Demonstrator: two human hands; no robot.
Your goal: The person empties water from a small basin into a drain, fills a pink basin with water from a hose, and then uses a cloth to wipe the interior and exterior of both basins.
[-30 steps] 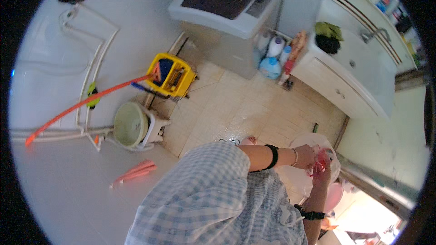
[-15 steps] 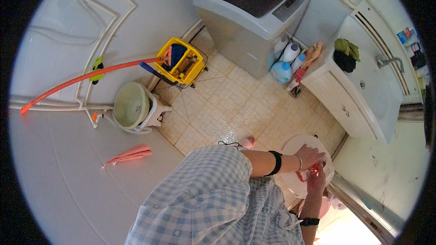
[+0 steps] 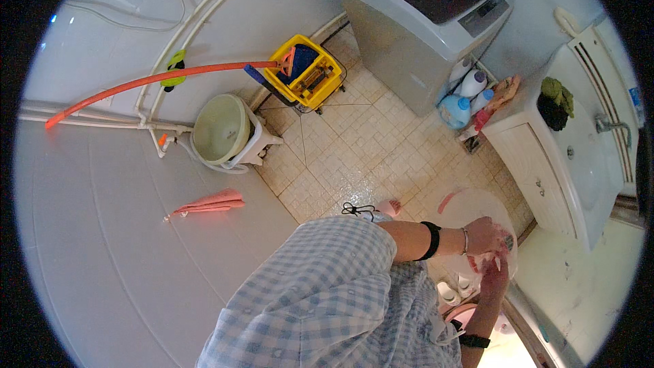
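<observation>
My left hand [image 3: 486,235] and my right hand [image 3: 495,275] are close together over a round whitish tub or basin [image 3: 473,202] at the lower right. Between them is a small, crumpled red-and-white cloth-like piece [image 3: 481,262]; its exact kind is too blurred to tell. The fingers of both hands are curled round it. A small dark patch shows at the left hand's fingertips, too small to make out. My forearms hide part of the basin.
A yellow mop bucket [image 3: 325,82] with an orange-handled mop [image 3: 184,73] stands by the wall, near a pale green basin [image 3: 221,129] on a white stool. Beyond are a washing machine [image 3: 388,48], bottles [image 3: 455,110] and a sink cabinet [image 3: 535,170]. A pink cloth [image 3: 211,202] hangs at left.
The view has shifted, so the room sits further right in the picture. My hands stay together over the basin, with the cloth-like piece bunched differently between them.
</observation>
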